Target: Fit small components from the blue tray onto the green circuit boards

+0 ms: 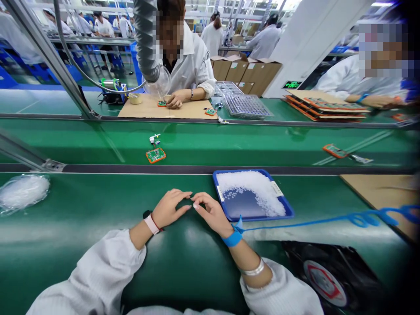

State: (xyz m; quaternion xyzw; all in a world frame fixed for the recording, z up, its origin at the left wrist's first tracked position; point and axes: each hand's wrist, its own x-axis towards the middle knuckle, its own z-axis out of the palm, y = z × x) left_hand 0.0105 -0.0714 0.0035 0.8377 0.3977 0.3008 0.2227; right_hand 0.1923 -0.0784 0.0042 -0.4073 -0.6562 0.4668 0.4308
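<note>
My left hand point(169, 209) is held over the green bench, its fingers stretched toward the right and its thumb apart from them. Fingertip to fingertip with it is my right hand point(210, 213), the fingers bent and the thumb tip close to the index finger. Whether something small sits in that pinch cannot be made out. Just right of my right hand lies a blue tray point(226, 210) with many small white translucent pieces point(252, 183), thinned out toward its front left. A blue wrist strap point(232, 237) circles my right wrist.
A coiled blue cord point(328, 221) runs right from the strap. A black bag-like item point(344, 271) lies front right, cardboard point(387, 188) behind it. A clear bag point(24, 191) lies left. Circuit boards point(155, 155) rest on the green strip beyond; a co-worker point(190, 57) works opposite.
</note>
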